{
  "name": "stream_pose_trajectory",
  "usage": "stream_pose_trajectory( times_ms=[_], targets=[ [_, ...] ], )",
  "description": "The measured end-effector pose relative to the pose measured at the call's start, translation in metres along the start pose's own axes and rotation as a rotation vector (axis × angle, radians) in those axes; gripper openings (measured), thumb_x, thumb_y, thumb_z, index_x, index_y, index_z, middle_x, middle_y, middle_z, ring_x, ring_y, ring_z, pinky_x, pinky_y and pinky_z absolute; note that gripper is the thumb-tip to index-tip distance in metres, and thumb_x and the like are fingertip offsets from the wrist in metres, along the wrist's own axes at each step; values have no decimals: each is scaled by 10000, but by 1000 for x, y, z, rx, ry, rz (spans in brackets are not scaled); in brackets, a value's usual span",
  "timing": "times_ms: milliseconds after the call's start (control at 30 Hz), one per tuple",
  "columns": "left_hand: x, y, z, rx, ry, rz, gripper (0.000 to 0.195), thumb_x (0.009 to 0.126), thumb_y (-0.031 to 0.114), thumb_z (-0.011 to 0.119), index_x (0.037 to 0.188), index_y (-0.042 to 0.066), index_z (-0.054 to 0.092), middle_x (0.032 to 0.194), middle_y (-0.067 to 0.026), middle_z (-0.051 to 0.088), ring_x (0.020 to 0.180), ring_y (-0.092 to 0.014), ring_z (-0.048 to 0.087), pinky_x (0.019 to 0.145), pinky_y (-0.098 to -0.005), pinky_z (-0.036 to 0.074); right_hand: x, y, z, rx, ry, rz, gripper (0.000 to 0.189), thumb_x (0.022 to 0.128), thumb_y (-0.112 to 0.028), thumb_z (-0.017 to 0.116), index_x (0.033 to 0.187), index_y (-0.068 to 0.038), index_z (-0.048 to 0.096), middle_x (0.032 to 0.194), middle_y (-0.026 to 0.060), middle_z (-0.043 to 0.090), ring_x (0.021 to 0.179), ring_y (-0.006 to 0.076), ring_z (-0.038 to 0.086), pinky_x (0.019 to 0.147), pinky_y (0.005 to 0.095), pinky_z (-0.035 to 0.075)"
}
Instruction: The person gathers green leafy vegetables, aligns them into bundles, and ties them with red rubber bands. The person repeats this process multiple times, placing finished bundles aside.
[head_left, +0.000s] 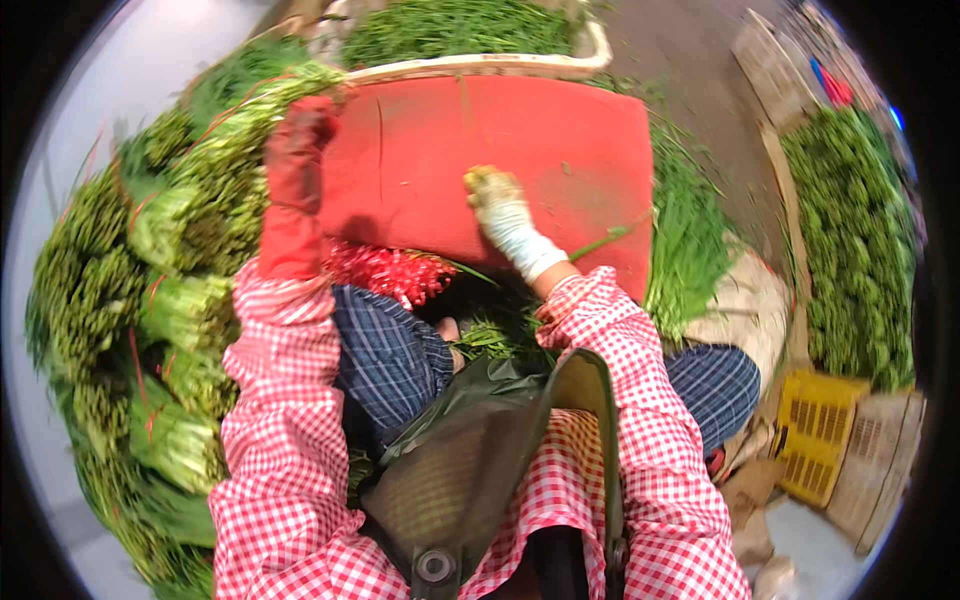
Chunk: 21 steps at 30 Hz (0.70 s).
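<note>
My left hand (304, 135), in a red rubber glove, is at the left edge of a red board (427, 150), close to the tied bundles of green leafy stalks (255, 112); its fingers are blurred, and whether it grips anything is unclear. My right hand (495, 191), in a pale, yellow-stained glove, rests on the middle of the board with its fingers bent. Below the board's left part lies a bunch of shiny red ties (386, 274). A loose pile of thin green stalks (686, 225) lies against the board's right side.
Beyond the board stands a white plastic crate (480, 66) of cut greens. Tied bundles (180, 300) are heaped on the left. At the right are a long bed of greens (847, 247), a yellow plastic crate (821, 435) and tan sacking (750, 300).
</note>
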<state>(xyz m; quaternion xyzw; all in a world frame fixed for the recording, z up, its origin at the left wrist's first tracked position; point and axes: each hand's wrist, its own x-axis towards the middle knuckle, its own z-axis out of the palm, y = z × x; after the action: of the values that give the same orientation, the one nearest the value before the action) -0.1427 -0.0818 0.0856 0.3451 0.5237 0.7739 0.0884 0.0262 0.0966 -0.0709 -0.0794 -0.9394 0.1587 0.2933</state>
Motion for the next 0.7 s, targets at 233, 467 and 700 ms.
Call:
stream_pose_trajectory(
  times_ms=[233,467,700],
  targets=[
    [56,-53,44,-681,-444,-657,266,863,209,540,1057,29,567,1040,-65,582,957,-199,553,856,-335,448,-134,-33,-124,329,-561,-173,191,719,-132,548,880,-33,572,829,139,589,803,308,579,733,379,465],
    [27,-159,-36,371,-152,-978,207,865,185,518,1002,48,588,756,-17,586,585,-105,540,530,-183,407,-188,143,-273,-14,-740,1091,441,833,-413,548,1086,-58,613,1040,117,636,934,258,609,845,355,464],
    [-5,-124,39,726,-426,-717,185,818,211,614,893,53,555,695,-8,555,562,-69,497,507,-173,370,-261,282,-262,-216,-366,1614,838,681,-580,657,1227,28,472,1198,198,532,1087,323,538,960,400,401]
  ],
)
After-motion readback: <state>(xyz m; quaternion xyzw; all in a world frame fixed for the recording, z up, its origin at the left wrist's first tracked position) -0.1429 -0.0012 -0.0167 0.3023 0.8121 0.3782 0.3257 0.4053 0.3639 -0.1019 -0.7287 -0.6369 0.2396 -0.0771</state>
